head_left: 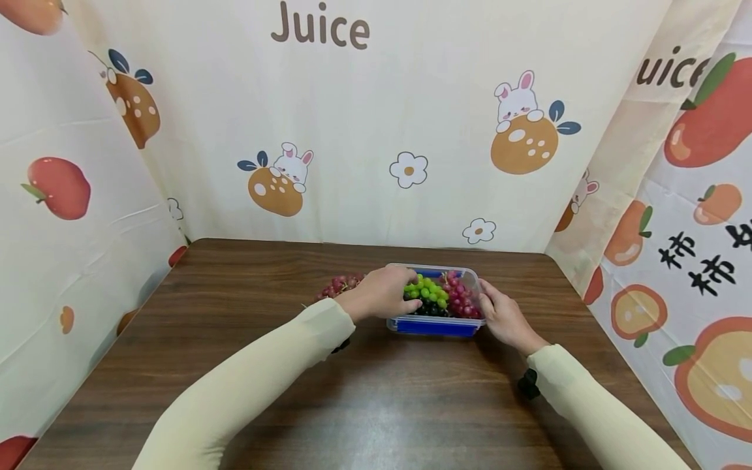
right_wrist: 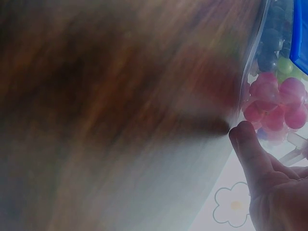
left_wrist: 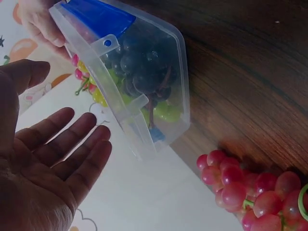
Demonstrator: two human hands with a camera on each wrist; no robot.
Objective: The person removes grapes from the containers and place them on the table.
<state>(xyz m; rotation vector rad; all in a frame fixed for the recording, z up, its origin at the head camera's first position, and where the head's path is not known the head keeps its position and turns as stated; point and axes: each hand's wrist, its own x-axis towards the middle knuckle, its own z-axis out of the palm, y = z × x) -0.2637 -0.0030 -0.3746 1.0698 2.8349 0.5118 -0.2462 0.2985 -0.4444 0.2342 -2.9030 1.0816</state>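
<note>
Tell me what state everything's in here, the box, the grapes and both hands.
Clear box: upright, open at the top
Front blue flap: down
Green grapes: inside box
Dark grapes: inside box
Inner red grapes: inside box
Outer red grapes: outside box
Left hand: fingers apart, empty
Right hand: touching box's right end

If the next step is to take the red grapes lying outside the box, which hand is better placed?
The left hand, I would judge: it holds nothing and is nearer the loose red grapes, left of the box. The right hand is at the box's opposite end, touching it.
</note>
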